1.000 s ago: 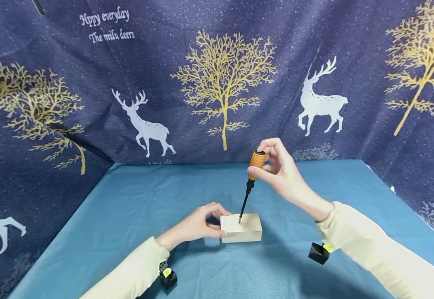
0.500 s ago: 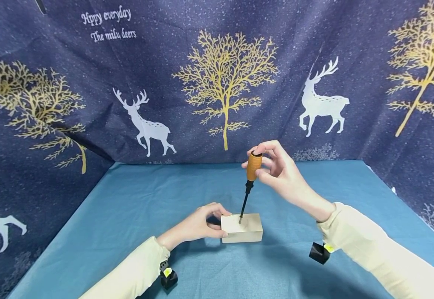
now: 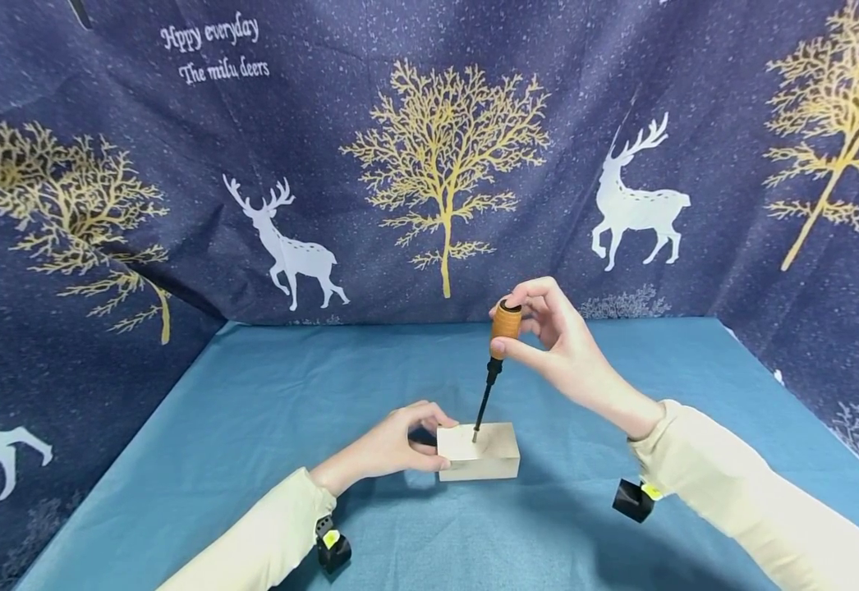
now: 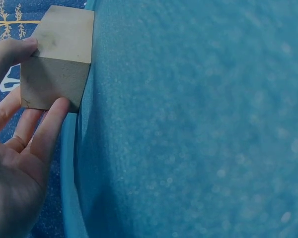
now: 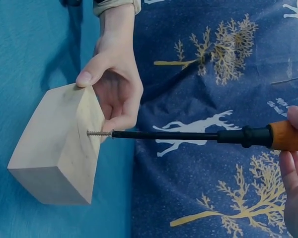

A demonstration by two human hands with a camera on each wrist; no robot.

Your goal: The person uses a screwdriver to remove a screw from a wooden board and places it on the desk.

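A pale wooden block (image 3: 484, 466) lies on the blue cloth in the head view. My left hand (image 3: 388, 443) grips its left end, thumb on the near side and fingers at the far side. In my right hand (image 3: 558, 345) is a screwdriver (image 3: 505, 330) with an orange handle and black shaft, a fingertip resting on the handle's end. The tool leans slightly to the right. In the right wrist view a threaded screw (image 5: 99, 133) stands partly out of the block's top face, and the screwdriver shaft (image 5: 164, 135) meets its head in line.
Blue cloth (image 3: 289, 377) covers the table. Behind it hangs a dark blue backdrop (image 3: 311, 107) printed with deer and golden trees. Small black wrist cameras, one on the left sleeve (image 3: 333, 552) and one on the right sleeve (image 3: 632, 501), hang below the cuffs.
The right fingers have shifted around the screwdriver handle, with the thumb drawn back and then laid across it again. The handle swayed slightly left. The left hand and block stay put.
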